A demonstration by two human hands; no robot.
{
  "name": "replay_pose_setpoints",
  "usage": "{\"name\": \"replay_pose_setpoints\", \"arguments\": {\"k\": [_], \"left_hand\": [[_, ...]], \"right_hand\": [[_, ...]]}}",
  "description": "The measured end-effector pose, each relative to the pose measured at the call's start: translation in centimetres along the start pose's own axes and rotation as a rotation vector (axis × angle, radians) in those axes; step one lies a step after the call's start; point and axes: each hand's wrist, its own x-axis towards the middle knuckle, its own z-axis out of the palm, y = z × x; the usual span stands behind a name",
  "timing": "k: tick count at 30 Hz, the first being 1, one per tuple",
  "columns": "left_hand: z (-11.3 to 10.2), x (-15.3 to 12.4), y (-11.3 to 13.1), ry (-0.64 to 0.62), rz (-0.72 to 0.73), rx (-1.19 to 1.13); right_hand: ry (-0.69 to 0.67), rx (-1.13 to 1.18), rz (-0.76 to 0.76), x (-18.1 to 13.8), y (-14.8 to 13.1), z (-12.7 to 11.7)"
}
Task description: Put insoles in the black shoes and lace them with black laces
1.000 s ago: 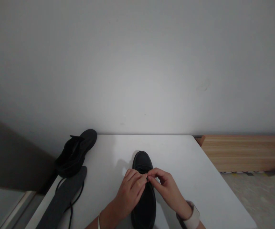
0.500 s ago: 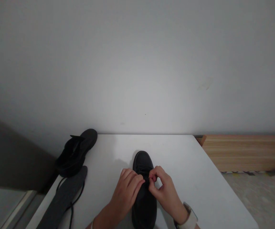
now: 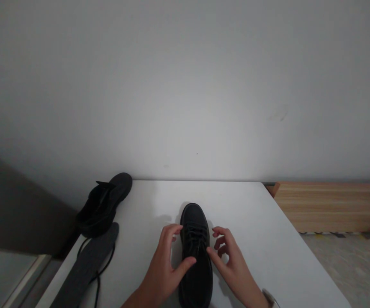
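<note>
Open left hand (image 3: pixel 163 267) and right hand (image 3: pixel 234 266) flank a shoe (image 3: pixel 196 252), thumbs touching it. A second shoe (image 3: pixel 104 205) and insole (image 3: pixel 87 265) lie at the worktop's (image 3: pixel 255 222) left edge.

A black lace-up shoe (image 3: pixel 195 256) stands upright on its sole near the front middle of a white table (image 3: pixel 252 222). Its rounded toe points away from the person, with dark laces crossed over the top.
</note>
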Motion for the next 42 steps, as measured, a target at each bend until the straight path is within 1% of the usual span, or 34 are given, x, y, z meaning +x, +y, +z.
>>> {"name": "replay_pose_setpoints", "arguments": {"k": [2,4,5,9,13,17,20,22,25,28,32,35,37,39,42], "left_hand": [[0.5,-1.0,-0.7,-0.066,-0.071,-0.092],[1.1,-1.7,-1.0,-0.108,-0.148,-0.165],[1.4,-1.9,-1.1,-0.11,-0.177,-0.188],[1.8,-2.0,-1.0,-0.081,-0.258,-0.237],[1.5,-2.1,-1.4,-0.112,-0.352,-0.259],[1.3,-2.3,-1.4,-0.134,-0.364,-0.255],[1.3,-2.1,-0.6,-0.168,-0.309,-0.284],[1.2,-2.0,-0.1,-0.208,-0.24,-0.265],[0.4,-1.9,0.3,-0.256,-0.113,-0.122],[-1.3,-1.9,0.1,-0.241,-0.024,0.056],[-5.1,-2.0,-1.2,-0.105,0.006,0.281],[-8.4,-2.4,-3.4,0.023,-0.005,0.455],[-10.4,-2.8,-5.3,0.095,-0.024,0.573],[-12.2,-3.3,-7.0,0.16,-0.015,0.668],[-14.3,-3.6,-8.5,0.241,0.0,0.785]], "right_hand": [[-0.05,0.03,0.097,-1.3,0.8,0.2],[-0.117,0.027,0.134,-2.3,1.3,0.7],[-0.136,0.011,0.136,-2.6,1.4,1.1],[-0.109,-0.055,0.145,-2.5,1.1,2.0],[-0.08,-0.076,0.156,-1.8,0.4,1.9],[-0.04,-0.102,0.113,-1.8,0.1,1.4],[0.013,-0.124,0.099,-1.8,0.6,0.8],[0.051,-0.149,0.1,-1.5,1.3,-0.1],[0.109,-0.194,0.103,-0.8,2.5,-2.3],[0.191,-0.253,0.126,0.3,4.1,-5.5],[0.321,-0.358,0.18,2.1,6.7,-11.1],[0.391,-0.429,0.217,3.8,8.8,-15.5],[0.396,-0.442,0.224,4.8,9.9,-18.0],[0.387,-0.441,0.227,5.8,10.8,-19.9],[0.381,-0.445,0.234,6.9,11.8,-21.6]]}}
